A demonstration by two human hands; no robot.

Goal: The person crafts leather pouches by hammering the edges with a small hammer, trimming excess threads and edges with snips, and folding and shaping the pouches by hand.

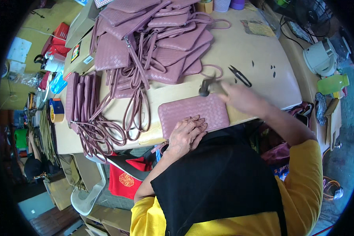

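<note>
On a cluttered beige worktable (240,51), the left hand (187,133) lies flat and open on a woven pink pouch (192,114) at the near edge, apparently steadying it, while the right hand (240,98) grips a blurred hammer (208,87) above it, thread snips (240,76) just beyond.

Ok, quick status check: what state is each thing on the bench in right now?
Woven pouch: flat on table edge, pinned by left hand.
Hammer: gripped in right hand, motion-blurred, head over the pouch's far edge.
Thread snips: lying loose, untouched.
Pouch pile: heaped, straps tangled.
Tape roll: at table's left edge.
</note>
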